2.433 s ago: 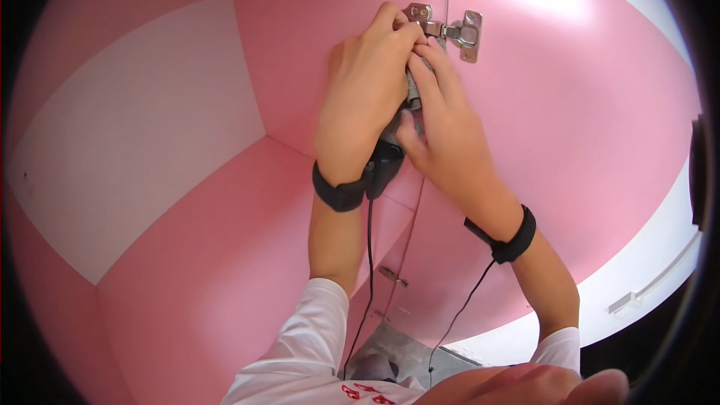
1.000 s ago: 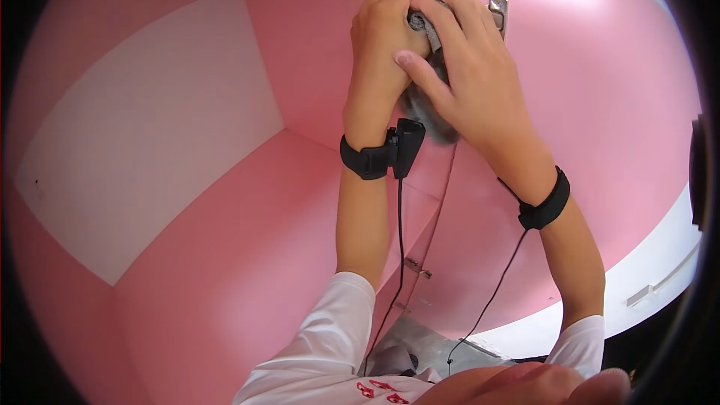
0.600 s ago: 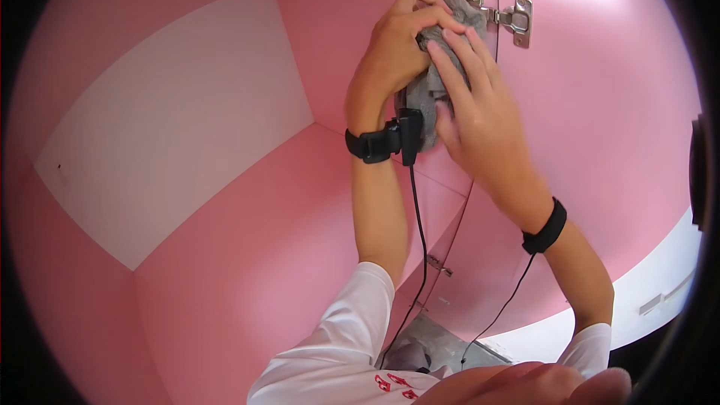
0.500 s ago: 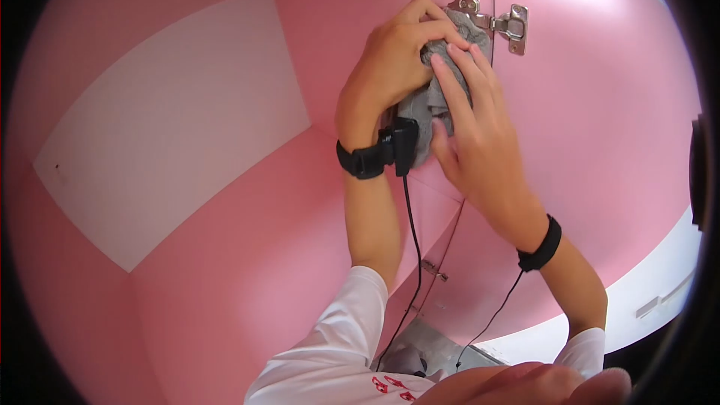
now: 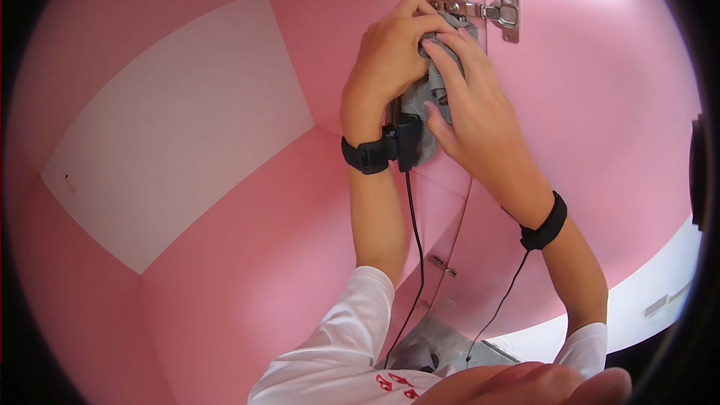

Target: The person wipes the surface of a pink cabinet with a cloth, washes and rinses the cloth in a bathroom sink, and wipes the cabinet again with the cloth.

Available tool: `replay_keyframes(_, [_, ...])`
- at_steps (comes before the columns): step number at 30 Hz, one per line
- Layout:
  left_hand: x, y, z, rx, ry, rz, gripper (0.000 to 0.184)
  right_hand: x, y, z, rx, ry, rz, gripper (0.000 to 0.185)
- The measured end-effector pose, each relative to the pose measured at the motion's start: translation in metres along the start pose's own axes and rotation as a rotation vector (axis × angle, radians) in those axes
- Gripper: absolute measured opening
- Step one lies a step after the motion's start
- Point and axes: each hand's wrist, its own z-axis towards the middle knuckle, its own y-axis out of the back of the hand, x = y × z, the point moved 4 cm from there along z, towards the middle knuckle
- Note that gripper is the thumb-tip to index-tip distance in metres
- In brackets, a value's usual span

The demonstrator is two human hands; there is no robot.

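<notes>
- Grey cloth (image 5: pixel 421 103): bunched between both hands, just below the upper hinge (image 5: pixel 510 15), on the cabinet side of the door seam.
- Cloth's long axis: near upright, leaning; top end toward hinge, bottom end toward the left wrist's black box (image 5: pixel 409 142).
- Left hand (image 5: pixel 386 56): on cloth's upper left, fingers bent over its top, gripping it; palm side hidden.
- Right hand (image 5: pixel 487 124): lower right of cloth, fingers lightly curved, side by side, tips on cloth, thumb held apart. Pinching or just pressing, can't tell.
- Nearer hand: both touch cloth; left fingertips closer to hinge arm.
- Upper hinge: metal, bridges seam; one plate on cabinet panel, cup plate on pink door (image 5: pixel 600 142).
- Lower hinge (image 5: pixel 442 264): well below the hands, same seam.
- Cabinet: pink inside walls, white panel (image 5: pixel 187 127) on far left, small dark spot on it. Cabinet and door both upright, judging by the view.
- Black straps on both wrists, thin cables hanging down.
</notes>
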Motion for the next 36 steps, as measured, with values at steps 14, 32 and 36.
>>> replay_keyframes(14, [-0.028, 0.019, -0.011, -0.120, -0.091, -0.057, 0.042, 0.015, 0.035, 0.005, -0.018, 0.127, 0.085, 0.057])
replay_keyframes(32, [-0.083, 0.004, 0.003, -0.089, -0.012, 0.165, 0.032, 0.007, 0.063, -0.008, -0.083, -0.042, 0.071, 0.061])
replay_keyframes(36, [-0.083, -0.013, 0.002, -0.296, -0.055, 0.034, 0.040, -0.006, 0.064, 0.008, -0.204, 0.028, -0.033, 0.054])
